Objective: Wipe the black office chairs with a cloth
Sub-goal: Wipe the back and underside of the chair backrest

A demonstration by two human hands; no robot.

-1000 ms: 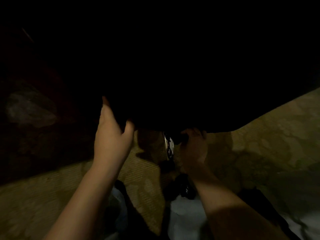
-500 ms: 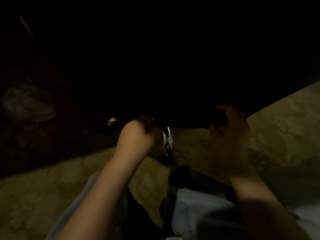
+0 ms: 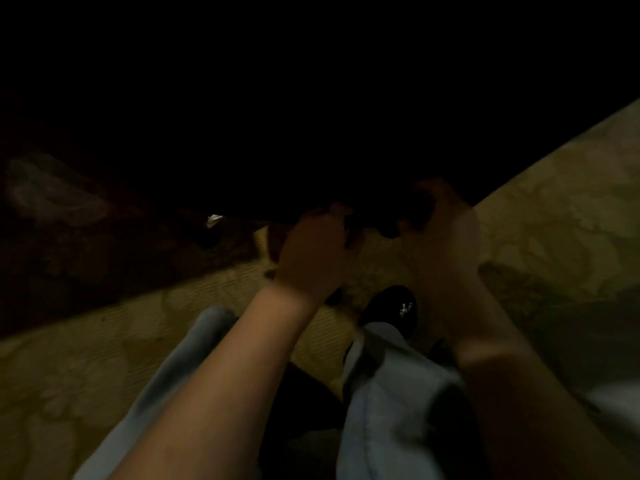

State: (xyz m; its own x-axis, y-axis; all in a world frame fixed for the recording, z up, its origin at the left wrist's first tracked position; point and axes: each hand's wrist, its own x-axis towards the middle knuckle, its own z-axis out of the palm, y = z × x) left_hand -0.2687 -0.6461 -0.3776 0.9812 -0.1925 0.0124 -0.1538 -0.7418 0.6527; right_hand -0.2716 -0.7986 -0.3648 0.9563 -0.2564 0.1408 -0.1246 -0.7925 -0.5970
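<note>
Head view: the left hand (image 3: 311, 251) has slid right along the lower edge of the black office chair (image 3: 311, 133), which fills the dark upper frame, and now sits near the right hand (image 3: 440, 233). Both hands' fingers look curled at that edge, but it is too dark to tell whether they grip the chair or a cloth. The wiping is probably working along this edge.

Left hand (image 3: 313, 252) and right hand (image 3: 441, 233) reach forward, close together, fingers curled, grip unclear.

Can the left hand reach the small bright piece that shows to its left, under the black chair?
Probably yes. The bright piece lies just left of the left hand, below the black chair, and nothing visible stands between them, though that area is very dark.
</note>
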